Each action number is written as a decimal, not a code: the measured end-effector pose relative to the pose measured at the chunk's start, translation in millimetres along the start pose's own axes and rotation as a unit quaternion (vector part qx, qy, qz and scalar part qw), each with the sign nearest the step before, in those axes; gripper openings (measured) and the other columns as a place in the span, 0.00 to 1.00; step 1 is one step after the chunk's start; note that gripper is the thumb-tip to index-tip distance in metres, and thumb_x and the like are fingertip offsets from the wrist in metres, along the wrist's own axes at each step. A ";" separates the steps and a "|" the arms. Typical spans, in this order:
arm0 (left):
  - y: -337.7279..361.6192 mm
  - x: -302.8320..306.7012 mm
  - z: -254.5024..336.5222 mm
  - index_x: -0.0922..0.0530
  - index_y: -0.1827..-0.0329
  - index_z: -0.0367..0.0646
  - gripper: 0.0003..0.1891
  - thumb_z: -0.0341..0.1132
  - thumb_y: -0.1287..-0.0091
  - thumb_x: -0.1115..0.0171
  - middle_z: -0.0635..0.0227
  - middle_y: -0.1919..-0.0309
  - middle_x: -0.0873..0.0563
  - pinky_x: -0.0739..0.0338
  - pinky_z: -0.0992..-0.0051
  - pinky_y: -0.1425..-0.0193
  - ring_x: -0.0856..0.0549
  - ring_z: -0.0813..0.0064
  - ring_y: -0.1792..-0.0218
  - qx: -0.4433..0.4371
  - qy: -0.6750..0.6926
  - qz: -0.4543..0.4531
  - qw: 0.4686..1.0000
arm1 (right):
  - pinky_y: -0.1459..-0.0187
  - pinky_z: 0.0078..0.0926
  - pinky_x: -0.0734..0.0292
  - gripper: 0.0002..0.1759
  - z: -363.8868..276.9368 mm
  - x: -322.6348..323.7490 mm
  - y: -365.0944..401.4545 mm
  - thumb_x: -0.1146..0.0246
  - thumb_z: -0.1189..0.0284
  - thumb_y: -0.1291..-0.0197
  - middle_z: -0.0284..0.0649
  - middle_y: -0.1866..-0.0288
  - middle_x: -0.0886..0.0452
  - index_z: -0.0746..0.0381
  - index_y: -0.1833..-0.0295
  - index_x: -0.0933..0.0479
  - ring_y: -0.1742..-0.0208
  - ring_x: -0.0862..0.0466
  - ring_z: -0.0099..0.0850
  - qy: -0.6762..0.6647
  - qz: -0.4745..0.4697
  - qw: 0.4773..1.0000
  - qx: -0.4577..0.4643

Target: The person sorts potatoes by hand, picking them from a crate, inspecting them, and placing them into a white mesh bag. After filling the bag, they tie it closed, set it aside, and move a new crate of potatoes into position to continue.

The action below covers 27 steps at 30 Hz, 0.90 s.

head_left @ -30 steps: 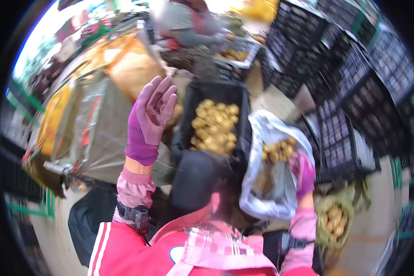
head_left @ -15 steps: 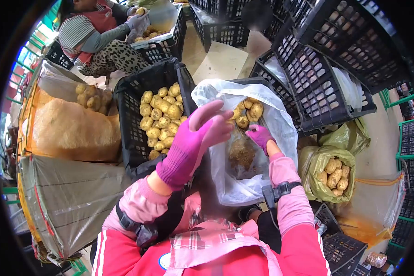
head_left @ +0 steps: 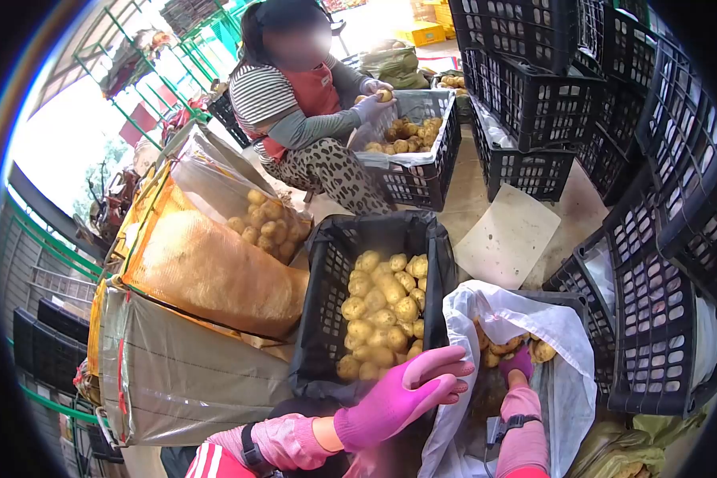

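Observation:
My left hand (head_left: 410, 392), in a pink-purple knit glove, hangs between two crates. Its fingers are stretched out and apart, holding nothing. In the same kind of glove, my right hand (head_left: 518, 362) is down inside a crate lined with white plastic (head_left: 570, 338), against the potatoes (head_left: 542, 350) at its far end. Its fingers are hidden from view, so whether it grips a potato cannot be told. To the left, a black crate with a dark liner (head_left: 307, 350) holds many yellowish potatoes (head_left: 382, 311).
Ahead, a person (head_left: 299, 103) sits with potatoes in gloved hands beside another lined crate (head_left: 430, 179). Stacked black crates (head_left: 526, 103) rise on the right. Large mesh sacks (head_left: 215, 271) stand left, and a green bag (head_left: 613, 454) lies lower right. A flat pale sheet (head_left: 506, 239) covers some floor.
The view has tilted up and swung left, showing more of the seated person. My right hand has reached farther in among the potatoes. My left hand stays open above the crates' edges.

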<state>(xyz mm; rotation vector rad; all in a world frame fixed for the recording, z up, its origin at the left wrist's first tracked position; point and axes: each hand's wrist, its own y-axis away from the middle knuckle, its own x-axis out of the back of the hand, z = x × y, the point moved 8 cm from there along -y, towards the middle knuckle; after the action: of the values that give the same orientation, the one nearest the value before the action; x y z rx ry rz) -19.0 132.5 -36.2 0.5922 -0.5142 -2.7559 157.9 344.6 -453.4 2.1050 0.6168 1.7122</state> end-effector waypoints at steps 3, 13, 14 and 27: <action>-6.9 -1.0 1.5 0.41 0.24 0.36 0.26 0.36 0.21 0.49 0.54 0.32 0.26 0.27 0.66 0.31 0.22 0.67 0.35 -0.001 0.024 -0.008 1.000 | 0.41 0.41 0.22 0.51 10.8 -6.6 6.8 0.20 0.57 0.62 0.51 0.33 0.26 0.60 0.32 0.37 0.39 0.19 0.47 -0.044 -0.013 0.999 -0.024; -12.5 -2.1 7.4 0.40 0.24 0.38 0.26 0.37 0.21 0.49 0.56 0.32 0.26 0.28 0.67 0.30 0.22 0.69 0.36 0.014 0.027 -0.016 0.999 | 0.42 0.35 0.21 0.47 8.0 -51.3 37.6 0.18 0.63 0.65 0.48 0.40 0.22 0.61 0.35 0.28 0.40 0.20 0.43 -0.410 -0.109 0.889 0.174; -13.8 -3.7 3.6 0.40 0.24 0.38 0.26 0.37 0.21 0.48 0.56 0.32 0.26 0.28 0.67 0.30 0.22 0.69 0.36 0.016 0.035 -0.019 0.999 | 0.33 0.42 0.29 0.46 1.2 -74.1 23.3 0.20 0.58 0.64 0.53 0.30 0.31 0.58 0.35 0.27 0.30 0.29 0.48 -0.285 -0.070 0.930 0.221; -8.1 -17.9 4.0 0.39 0.25 0.36 0.25 0.35 0.21 0.49 0.57 0.32 0.26 0.27 0.67 0.31 0.22 0.69 0.36 0.019 0.024 -0.037 0.999 | 0.33 0.46 0.32 0.34 -31.1 -129.3 2.2 0.38 0.47 0.42 0.59 0.37 0.25 0.56 0.34 0.26 0.32 0.27 0.53 -0.031 -0.039 0.997 0.057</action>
<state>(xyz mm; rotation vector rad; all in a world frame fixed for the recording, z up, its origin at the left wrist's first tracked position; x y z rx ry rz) -6.5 146.9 -29.9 0.6978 -0.5444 -2.7986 105.5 272.8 -552.4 2.1705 0.7847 1.5979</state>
